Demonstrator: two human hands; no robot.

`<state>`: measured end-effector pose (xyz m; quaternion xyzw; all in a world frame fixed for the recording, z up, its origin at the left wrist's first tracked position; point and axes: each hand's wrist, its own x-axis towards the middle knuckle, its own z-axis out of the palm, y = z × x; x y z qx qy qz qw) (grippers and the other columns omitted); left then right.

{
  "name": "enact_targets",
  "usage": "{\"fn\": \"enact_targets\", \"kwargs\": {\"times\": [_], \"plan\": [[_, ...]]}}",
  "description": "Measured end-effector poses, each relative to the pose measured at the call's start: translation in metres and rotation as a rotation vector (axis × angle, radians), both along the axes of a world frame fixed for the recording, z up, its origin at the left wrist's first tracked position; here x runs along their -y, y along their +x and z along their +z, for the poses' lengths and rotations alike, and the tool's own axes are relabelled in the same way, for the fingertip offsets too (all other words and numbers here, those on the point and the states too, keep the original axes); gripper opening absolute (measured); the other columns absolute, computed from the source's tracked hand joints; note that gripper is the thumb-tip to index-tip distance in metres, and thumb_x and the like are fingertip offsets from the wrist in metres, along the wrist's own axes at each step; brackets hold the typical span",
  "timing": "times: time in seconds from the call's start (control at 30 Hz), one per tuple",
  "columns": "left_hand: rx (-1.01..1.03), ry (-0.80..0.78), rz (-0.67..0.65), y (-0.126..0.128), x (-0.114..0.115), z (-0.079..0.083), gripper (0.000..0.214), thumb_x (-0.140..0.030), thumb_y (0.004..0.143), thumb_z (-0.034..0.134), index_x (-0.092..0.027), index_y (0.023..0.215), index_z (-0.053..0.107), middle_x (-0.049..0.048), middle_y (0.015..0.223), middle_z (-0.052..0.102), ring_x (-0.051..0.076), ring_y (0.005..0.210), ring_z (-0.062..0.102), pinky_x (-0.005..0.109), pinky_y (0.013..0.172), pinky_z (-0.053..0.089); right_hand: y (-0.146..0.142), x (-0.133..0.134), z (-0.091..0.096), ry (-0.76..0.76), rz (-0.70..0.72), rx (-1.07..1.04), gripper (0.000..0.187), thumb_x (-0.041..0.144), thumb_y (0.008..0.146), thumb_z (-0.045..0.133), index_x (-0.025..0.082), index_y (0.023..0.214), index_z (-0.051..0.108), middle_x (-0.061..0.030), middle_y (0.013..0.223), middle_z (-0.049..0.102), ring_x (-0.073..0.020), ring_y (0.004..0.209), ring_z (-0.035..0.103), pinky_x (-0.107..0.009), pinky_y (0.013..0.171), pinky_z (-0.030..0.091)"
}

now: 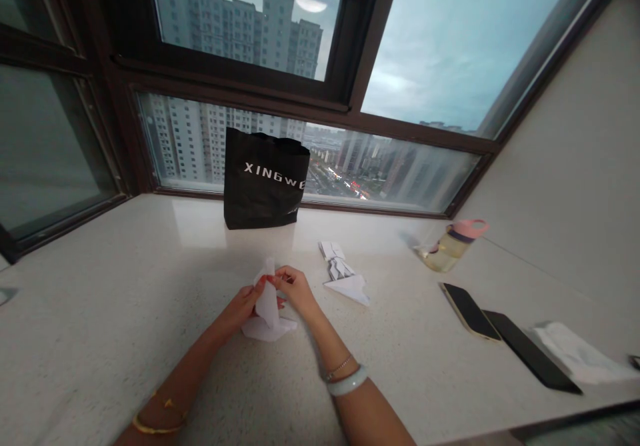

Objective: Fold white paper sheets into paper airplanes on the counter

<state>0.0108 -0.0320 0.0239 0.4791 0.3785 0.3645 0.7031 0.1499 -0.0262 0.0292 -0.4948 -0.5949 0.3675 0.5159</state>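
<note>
A thin white sheet of paper (269,307), partly folded, stands upright between my hands, its lower part spreading out near the counter. My left hand (246,299) grips its left side, with thumb and fingers closed on it. From the right, my right hand (295,287) pinches the paper's upper edge close to the left thumb. Some of the fingers are hidden behind the sheet. To the right of my hands lie several folded white papers (337,259), with a pointed folded piece (351,287) at their near end.
A black bag (265,196) with white letters stands by the window. To the right are a tilted-looking bottle (450,249) with a pink lid, a phone (470,311), a dark flat object (533,351) and white tissue (580,353). The pale counter (125,286) runs beneath everything.
</note>
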Motion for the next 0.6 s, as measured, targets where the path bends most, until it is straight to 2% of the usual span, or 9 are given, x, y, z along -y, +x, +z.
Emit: {"fn": "enact_targets", "kwargs": {"times": [0.1,0.2,0.3,0.37,0.4,0.5,0.53,0.6], "plan": [[-0.058,0.081,-0.001,-0.003,-0.004,0.001,0.046,-0.053,0.068,0.058,-0.010,0.080,0.066,0.0094,0.063,0.067,0.021,0.063,0.064,0.027,0.057,0.048,0.004,0.004,0.013,0.056,0.051,0.126,0.021,0.037,0.065,0.063,0.019,0.057,0.057,0.0053,0.053,0.047,-0.0090,0.052,0.040,-0.022,0.051,0.031],[-0.129,0.187,0.031,-0.007,-0.004,0.007,0.039,-0.049,0.067,0.061,-0.011,0.063,0.065,0.0037,0.049,0.061,0.015,0.045,0.057,0.022,0.044,0.043,0.006,0.006,0.025,0.126,0.124,0.273,0.020,0.035,0.066,0.064,0.019,0.057,0.058,0.0034,0.057,0.052,-0.0104,0.058,0.045,-0.023,0.057,0.034],[-0.151,0.249,0.083,-0.014,-0.004,0.016,0.040,-0.048,0.069,0.059,-0.011,0.057,0.063,0.0017,0.042,0.056,0.011,0.035,0.050,0.020,0.037,0.038,0.009,0.010,0.026,0.098,0.101,0.278,0.022,0.037,0.078,0.050,0.018,0.072,0.061,0.0004,0.067,0.056,-0.0117,0.063,0.049,-0.024,0.061,0.037],[-0.122,0.268,0.198,-0.020,-0.006,0.022,0.042,-0.049,0.073,0.054,-0.010,0.062,0.064,0.0024,0.045,0.057,0.010,0.037,0.050,0.019,0.037,0.040,0.013,0.016,0.019,0.028,0.012,0.351,0.024,0.038,0.079,0.048,0.018,0.085,0.060,-0.0022,0.077,0.057,-0.0132,0.070,0.050,-0.026,0.065,0.038],[-0.105,0.273,0.281,-0.023,-0.008,0.023,0.043,-0.049,0.075,0.051,-0.010,0.065,0.064,0.0028,0.047,0.059,0.010,0.038,0.051,0.019,0.038,0.041,0.015,0.021,0.014,-0.017,-0.014,0.441,0.025,0.039,0.076,0.053,0.018,0.087,0.060,-0.0031,0.081,0.056,-0.0144,0.074,0.049,-0.027,0.067,0.038],[-0.106,0.268,0.544,-0.033,-0.015,0.023,0.046,-0.051,0.078,0.045,-0.010,0.070,0.063,0.0034,0.051,0.061,0.010,0.040,0.052,0.019,0.039,0.044,0.021,0.037,-0.002,-0.155,0.015,0.776,0.036,0.039,0.053,0.074,0.019,0.081,0.061,-0.0030,0.087,0.054,-0.0190,0.086,0.047,-0.028,0.072,0.036],[-0.121,0.262,0.612,-0.035,-0.017,0.022,0.046,-0.051,0.078,0.044,-0.010,0.069,0.063,0.0034,0.052,0.061,0.010,0.040,0.052,0.020,0.039,0.045,0.023,0.042,-0.006,-0.197,0.028,0.840,0.036,0.037,0.050,0.077,0.019,0.077,0.062,-0.0026,0.086,0.054,-0.0197,0.087,0.046,-0.028,0.073,0.035],[-0.145,0.245,0.692,-0.037,-0.020,0.019,0.046,-0.052,0.078,0.044,-0.010,0.067,0.061,0.0033,0.052,0.061,0.011,0.041,0.053,0.021,0.039,0.046,0.027,0.050,-0.008,-0.248,0.023,0.854,0.028,0.031,0.052,0.076,0.019,0.073,0.062,-0.0016,0.082,0.054,-0.0185,0.083,0.047,-0.027,0.070,0.035]]}}
